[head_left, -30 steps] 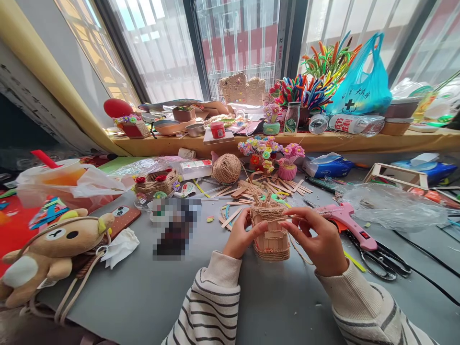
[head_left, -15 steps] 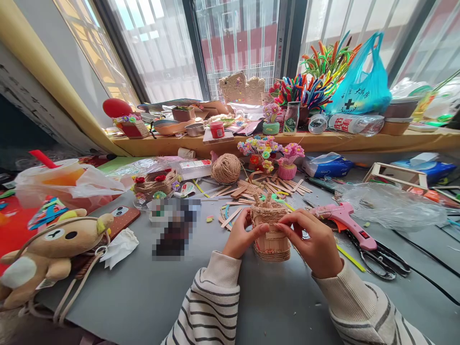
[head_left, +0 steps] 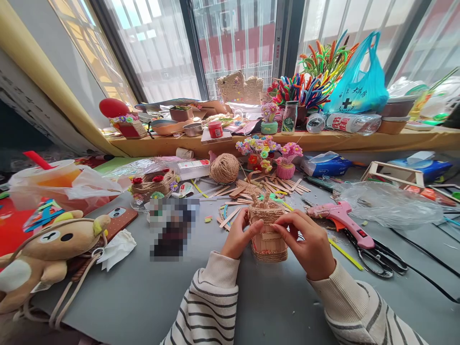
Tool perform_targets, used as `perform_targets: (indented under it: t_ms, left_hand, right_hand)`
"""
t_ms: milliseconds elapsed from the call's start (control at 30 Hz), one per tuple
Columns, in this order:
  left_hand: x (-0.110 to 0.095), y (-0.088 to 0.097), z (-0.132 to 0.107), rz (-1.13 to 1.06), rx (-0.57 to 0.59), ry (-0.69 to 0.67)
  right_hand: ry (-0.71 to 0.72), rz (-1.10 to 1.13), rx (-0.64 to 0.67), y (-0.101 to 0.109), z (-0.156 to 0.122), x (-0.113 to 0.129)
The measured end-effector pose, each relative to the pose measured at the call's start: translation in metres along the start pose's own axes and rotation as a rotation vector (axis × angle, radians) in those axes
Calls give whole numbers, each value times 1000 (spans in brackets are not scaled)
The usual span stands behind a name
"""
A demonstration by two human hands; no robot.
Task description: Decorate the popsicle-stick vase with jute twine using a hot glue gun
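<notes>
A small basket [head_left: 268, 244] made of wooden sticks and wound twine stands on the grey table [head_left: 143, 292] in front of me. My left hand [head_left: 237, 237] grips its left side, thumb against the front. My right hand [head_left: 309, 242] is closed on its right side, fingertips pinching at the twine band near the rim. A thin twine strand trails from the basket to the right. Both forearms wear striped sleeves.
A pink glue gun [head_left: 339, 215] and black scissors [head_left: 383, 261] lie to the right. Loose wooden sticks [head_left: 251, 189], a twine ball [head_left: 224, 168], flower pots [head_left: 286, 163], a plush bear [head_left: 53, 254], a phone [head_left: 120, 220] and a bagged drink [head_left: 53, 184] crowd the table. The windowsill [head_left: 323, 139] is full of craft supplies.
My right hand has shifted left and closer onto the basket's rim, its fingers now pinched at the twine band. The left hand keeps its hold.
</notes>
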State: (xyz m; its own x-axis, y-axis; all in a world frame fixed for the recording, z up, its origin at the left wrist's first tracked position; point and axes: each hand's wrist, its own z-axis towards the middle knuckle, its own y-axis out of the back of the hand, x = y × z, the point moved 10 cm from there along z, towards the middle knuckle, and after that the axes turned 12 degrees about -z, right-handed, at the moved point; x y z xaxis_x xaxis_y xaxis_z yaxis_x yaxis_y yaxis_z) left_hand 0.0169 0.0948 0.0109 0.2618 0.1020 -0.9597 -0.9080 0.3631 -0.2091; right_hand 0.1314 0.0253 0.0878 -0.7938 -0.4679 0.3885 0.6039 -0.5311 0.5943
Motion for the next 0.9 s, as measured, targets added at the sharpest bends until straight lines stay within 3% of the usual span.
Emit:
perform_targets:
  t_ms: [167,267,367,433,567,700,900]
  left_hand:
    - [3,9,2,5,-81,15]
    - [3,16,2,26,-138,18]
    - [3,20,3,41,-173,29]
    - [3,20,3,35,-179,36]
    - [3,20,3,26,-179,31]
    - [2,18,4,15,-164,28]
    - [2,14,4,20,-123,29]
  right_hand:
    - [-33,69,25,7,5,-12]
    - [-259,80,-69,34,7,-55]
    - [-547,-19,-263,73,-13,-109]
    - [-573,-164,-300,90,-27,-130]
    - [-495,-448,-130,93,-54,-163]
    - [-615,-429,8,91,-81,-197]
    - [-685,-379,143,78,-82,-203]
